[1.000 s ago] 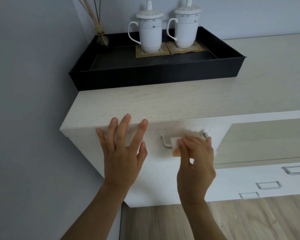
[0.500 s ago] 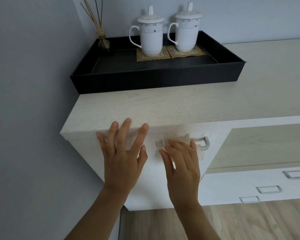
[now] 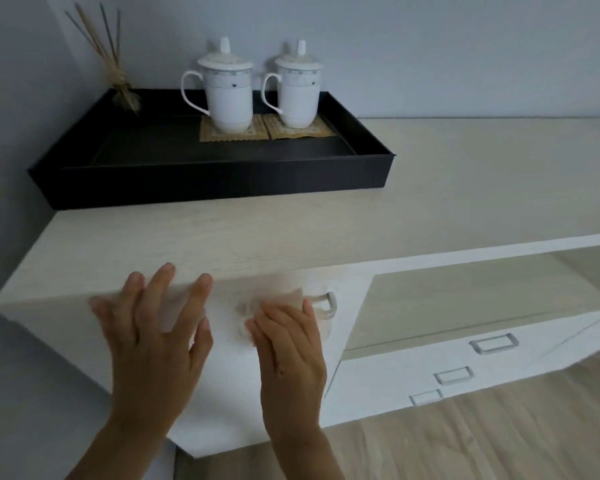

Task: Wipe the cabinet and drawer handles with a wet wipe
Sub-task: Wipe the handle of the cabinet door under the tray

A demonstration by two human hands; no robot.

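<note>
The person's left hand (image 3: 153, 334) lies flat against the top drawer front of the pale wood cabinet (image 3: 326, 220). Its fingers are spread wide and straight, the tips reaching the front edge of the cabinet top, and it holds nothing.

Just to its right, the right hand (image 3: 288, 351) rests on the same drawer front. Its fingers are close together and nearly straight, pressing the wet wipe (image 3: 274, 301) against the drawer handle (image 3: 329, 303). The thumb is hidden, so it cannot be told whether it also pinches the wipe. The wipe is blurred and pale, showing just above and left of the fingertips. It covers most of the metal handle, of which only the right end sticks out past the hand.

Farther right and lower, three smaller drawers carry rectangular metal handles: upper (image 3: 494, 342), middle (image 3: 453, 375) and lower (image 3: 426, 397).

On the far left of the cabinet top sits a black tray (image 3: 222, 181), against the grey wall. Two white lidded mugs stand upright in its far part, the left mug (image 3: 227, 95) and the right mug (image 3: 300, 91), each on a tan coaster (image 3: 257, 131). A bundle of dried reeds (image 3: 118, 71) stands in the tray's far left corner. Wood-look flooring (image 3: 465, 445) shows below the cabinet on the right.
</note>
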